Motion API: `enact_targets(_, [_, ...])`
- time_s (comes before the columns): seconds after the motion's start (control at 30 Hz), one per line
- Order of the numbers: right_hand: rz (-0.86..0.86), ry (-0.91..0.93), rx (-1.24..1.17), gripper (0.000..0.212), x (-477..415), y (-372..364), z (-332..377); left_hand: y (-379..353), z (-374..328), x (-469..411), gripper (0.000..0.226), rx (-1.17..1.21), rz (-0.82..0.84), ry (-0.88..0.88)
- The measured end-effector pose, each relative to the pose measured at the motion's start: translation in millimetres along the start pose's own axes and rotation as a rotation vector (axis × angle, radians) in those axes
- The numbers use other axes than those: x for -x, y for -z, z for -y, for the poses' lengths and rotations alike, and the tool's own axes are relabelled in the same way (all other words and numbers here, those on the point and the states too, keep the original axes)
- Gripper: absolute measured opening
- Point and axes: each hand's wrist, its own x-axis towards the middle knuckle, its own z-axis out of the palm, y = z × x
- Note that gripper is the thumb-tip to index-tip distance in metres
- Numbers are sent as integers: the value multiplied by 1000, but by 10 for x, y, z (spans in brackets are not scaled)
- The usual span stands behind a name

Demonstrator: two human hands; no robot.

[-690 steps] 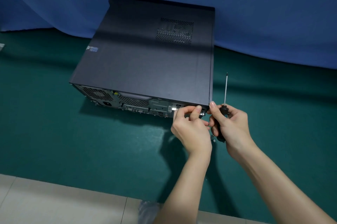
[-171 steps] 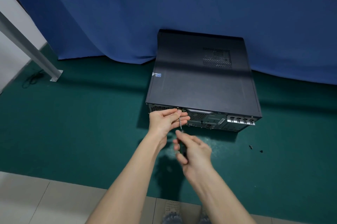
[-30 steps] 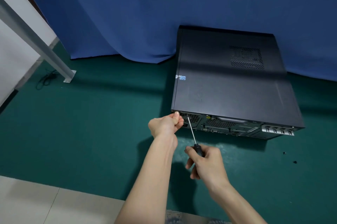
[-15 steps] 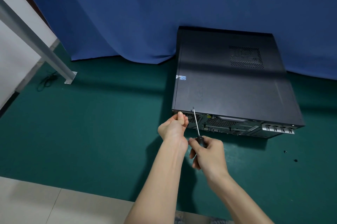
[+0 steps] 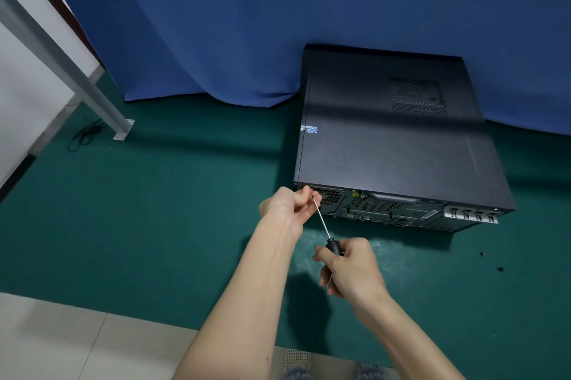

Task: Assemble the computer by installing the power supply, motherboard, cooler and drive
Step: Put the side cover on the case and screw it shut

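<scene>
A: Fingers (image 5: 304, 194) of the left hand (image 5: 285, 208)?
B: Curled tight, thumb on index, right at the upper left corner of the rear panel (image 5: 389, 209). Whether pinching anything: too small to tell.
A: And the right hand (image 5: 350, 268)?
B: Closed round the black handle of the screwdriver (image 5: 321, 219). Shaft slanted up and to the left, tip just beside the left fingers, at the same corner.
A: Place of the case (image 5: 392, 144)?
B: Flat on the green mat (image 5: 154, 209), lid on, rear panel toward the person, far end at the blue cloth (image 5: 247, 24).
A: Anything else on the mat?
B: Two small dark pieces (image 5: 482, 254) to the right, well apart from the case. At far left a grey metal leg (image 5: 61, 61), with a thin cable (image 5: 85, 137) near its foot. Pale tiles (image 5: 61, 342) at the near edge.
</scene>
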Motion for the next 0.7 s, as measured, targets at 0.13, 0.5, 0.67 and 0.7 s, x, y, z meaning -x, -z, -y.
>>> enact_targets(0.13, [18, -26, 27, 23, -14, -12, 45, 62, -20, -16, 9, -69, 91, 73])
enact_targets(0.5, [12, -4, 6, 25, -77, -77, 105, 135, -53, -56, 9, -51, 166, 155])
enact_targets(0.67, [-12, 32, 79, 26, -88, -88, 104, 139, -55, -51, 8, -39, 177, 168])
enact_targets(0.7, [-29, 54, 131, 26, -90, -94, 103, 140, -57, -50, 8, -41, 178, 169])
